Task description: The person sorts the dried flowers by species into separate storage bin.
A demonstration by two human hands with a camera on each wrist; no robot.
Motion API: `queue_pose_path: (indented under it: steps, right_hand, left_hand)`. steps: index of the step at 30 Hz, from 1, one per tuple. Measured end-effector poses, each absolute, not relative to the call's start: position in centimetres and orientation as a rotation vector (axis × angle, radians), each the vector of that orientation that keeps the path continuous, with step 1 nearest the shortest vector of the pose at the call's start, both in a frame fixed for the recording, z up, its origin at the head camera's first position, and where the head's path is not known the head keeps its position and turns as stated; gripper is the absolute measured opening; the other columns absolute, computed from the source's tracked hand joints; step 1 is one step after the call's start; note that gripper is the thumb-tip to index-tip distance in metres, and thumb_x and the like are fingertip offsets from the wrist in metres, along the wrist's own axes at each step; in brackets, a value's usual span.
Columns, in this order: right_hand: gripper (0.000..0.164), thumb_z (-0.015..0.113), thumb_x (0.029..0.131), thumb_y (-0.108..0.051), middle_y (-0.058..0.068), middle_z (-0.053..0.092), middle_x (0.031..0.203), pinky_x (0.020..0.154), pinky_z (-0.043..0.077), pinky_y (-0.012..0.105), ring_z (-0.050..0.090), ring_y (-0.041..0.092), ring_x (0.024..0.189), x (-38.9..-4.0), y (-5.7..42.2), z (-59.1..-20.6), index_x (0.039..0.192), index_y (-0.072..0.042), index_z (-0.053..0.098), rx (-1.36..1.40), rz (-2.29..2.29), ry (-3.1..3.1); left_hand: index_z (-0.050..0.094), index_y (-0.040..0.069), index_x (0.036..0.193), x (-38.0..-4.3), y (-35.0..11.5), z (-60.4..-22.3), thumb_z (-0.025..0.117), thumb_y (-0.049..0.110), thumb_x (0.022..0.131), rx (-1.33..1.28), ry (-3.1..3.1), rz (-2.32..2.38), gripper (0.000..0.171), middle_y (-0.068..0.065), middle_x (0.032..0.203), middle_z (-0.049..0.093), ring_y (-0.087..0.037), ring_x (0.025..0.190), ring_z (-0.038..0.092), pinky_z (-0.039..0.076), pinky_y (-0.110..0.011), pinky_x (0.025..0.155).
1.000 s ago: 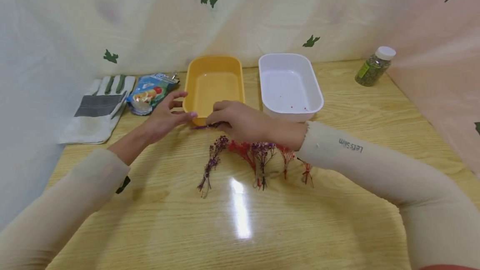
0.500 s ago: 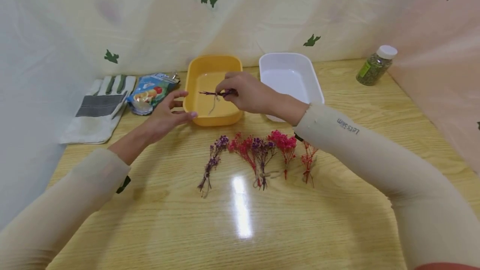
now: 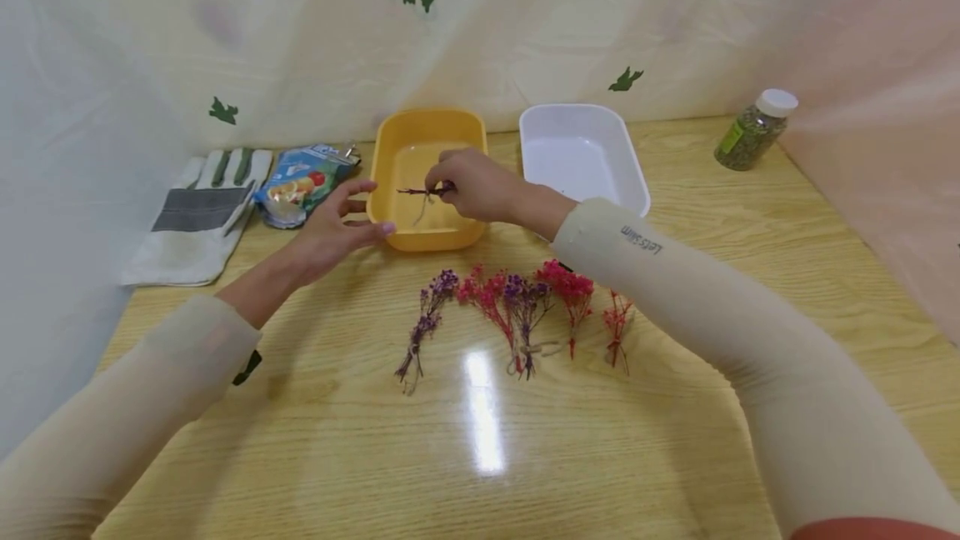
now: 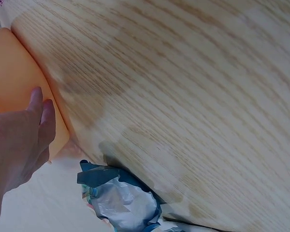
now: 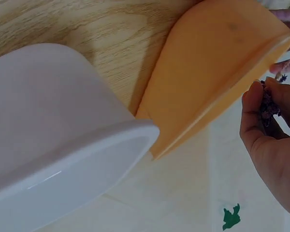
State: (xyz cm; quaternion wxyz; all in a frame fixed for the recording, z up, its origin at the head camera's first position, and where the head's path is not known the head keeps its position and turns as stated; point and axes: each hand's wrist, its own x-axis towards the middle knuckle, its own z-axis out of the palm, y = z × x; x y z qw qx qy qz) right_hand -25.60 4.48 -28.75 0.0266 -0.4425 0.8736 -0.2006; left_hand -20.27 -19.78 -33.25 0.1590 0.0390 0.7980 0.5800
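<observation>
My right hand (image 3: 480,186) pinches a small bunch of dried purple flowers (image 5: 269,104) over the yellow tub (image 3: 427,240). Its dark stems (image 3: 412,190) point left and a loose twine end hangs from the tie; fingers hide most of the blossoms in the head view. At the tub's left side, my left hand (image 3: 330,232) has its fingers spread along the wall, thumb near the front corner. On the table in front lie more tied bunches: a purple one (image 3: 423,323), a red one (image 3: 491,302), another purple one (image 3: 527,307), a pink one (image 3: 567,286) and a thin red one (image 3: 617,319).
A white tub (image 3: 581,152) stands right of the yellow one, partly behind my right forearm. Far right is a jar with a white lid (image 3: 756,132). On the left lie a blue foil pouch (image 3: 303,186) and a white-and-grey work glove (image 3: 195,219). A curtain (image 3: 322,40) hangs behind.
My right hand has lifted the purple bunch from the yellow tub's front edge to over its inside, then shifted slightly left. The left hand has stayed at the tub's side.
</observation>
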Motion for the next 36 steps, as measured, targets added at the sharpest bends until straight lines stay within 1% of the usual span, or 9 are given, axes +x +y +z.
queue_pose_path:
  steps: [9,16,18,25,31,36]
  right_hand:
    - [0.024,0.056,0.09,0.007,0.014,0.061,0.096,0.082,0.05,0.032,0.057,0.025,0.088,-26.3,3.9,-30.0,0.107,0.0,0.07,-1.401,-0.508,2.685]
    - [0.019,0.059,0.09,0.004,0.015,0.062,0.096,0.085,0.049,0.037,0.059,0.028,0.09,-26.6,3.9,-30.4,0.104,-0.001,0.071,-1.415,-0.443,2.691]
    - [0.02,0.059,0.09,0.004,0.016,0.062,0.098,0.087,0.049,0.038,0.059,0.029,0.092,-26.7,3.8,-30.4,0.106,0.0,0.07,-1.394,-0.425,2.69]
    - [0.032,0.062,0.089,0.002,0.02,0.059,0.111,0.094,0.046,0.039,0.056,0.031,0.102,-26.8,4.0,-30.4,0.121,0.002,0.064,-1.306,-0.377,2.691]
    - [0.031,0.062,0.091,-0.001,0.02,0.058,0.113,0.094,0.045,0.039,0.054,0.031,0.103,-26.7,4.0,-30.3,0.122,0.001,0.063,-1.312,-0.408,2.69]
    - [0.032,0.064,0.091,-0.004,0.018,0.058,0.113,0.092,0.045,0.038,0.054,0.029,0.103,-26.2,4.0,-29.8,0.123,-0.002,0.063,-1.341,-0.422,2.708]
  left_hand:
    - [0.021,0.015,0.151,-20.2,-19.7,-33.0,0.07,0.02,0.09,0.109,2.29,1.654,0.079,-0.021,0.144,0.033,-0.034,0.12,0.048,0.046,-0.047,0.099]
    - [0.022,0.015,0.151,-20.3,-19.7,-33.1,0.07,0.019,0.09,0.111,2.285,1.659,0.078,-0.021,0.144,0.033,-0.034,0.123,0.046,0.045,-0.048,0.1]
    - [0.022,0.015,0.151,-20.3,-19.7,-33.1,0.07,0.019,0.09,0.109,2.289,1.655,0.078,-0.021,0.144,0.032,-0.034,0.123,0.045,0.045,-0.048,0.1]
    - [0.021,0.016,0.151,-20.2,-19.7,-33.1,0.07,0.02,0.09,0.112,2.287,1.65,0.078,-0.02,0.145,0.031,-0.034,0.121,0.047,0.046,-0.048,0.099]
    - [0.021,0.015,0.151,-20.2,-19.7,-33.1,0.069,0.02,0.09,0.113,2.286,1.649,0.078,-0.02,0.145,0.032,-0.033,0.118,0.049,0.046,-0.047,0.098]
    - [0.021,0.015,0.151,-20.3,-19.7,-33.3,0.069,0.02,0.09,0.114,2.27,1.666,0.078,-0.021,0.144,0.032,-0.033,0.118,0.049,0.046,-0.048,0.099]
